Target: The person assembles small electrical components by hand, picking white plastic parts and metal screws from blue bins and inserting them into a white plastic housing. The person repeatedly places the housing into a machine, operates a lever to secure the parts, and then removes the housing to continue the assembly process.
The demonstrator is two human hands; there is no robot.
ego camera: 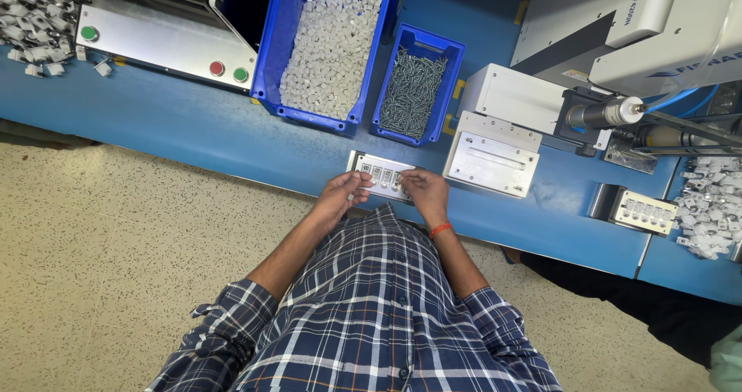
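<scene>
A person in a checked shirt (371,315) is standing at a long blue table (193,122), and both hands are resting on a small metal tray (380,174) near the table's front edge. The tray is holding a row of little white pieces in slots.

The left hand (340,195) is sitting at the tray's 8 o'clock side. Its fingers are bending down and touching the tray's near edge. I cannot tell if it is pinching one of the little pieces. The right hand (423,191) is sitting at the tray's 4 o'clock side, with an orange band on its wrist. Its fingertips are pressing on the tray's right end, curled, but what they are gripping is too small to see.

At 11 o'clock from the tray a big blue bin (328,52) is sitting full of small white parts. At 12 o'clock a smaller blue bin (416,91) is holding lots of grey screws. At 2 o'clock, just beside the tray, a white metal block (493,156) is sitting in front of a big grey machine (618,29). Far off at 3 o'clock a second small tray (640,210) is lying beside a heap of white parts (709,207). At 10 o'clock a silver box (166,40) is showing green and red buttons
</scene>
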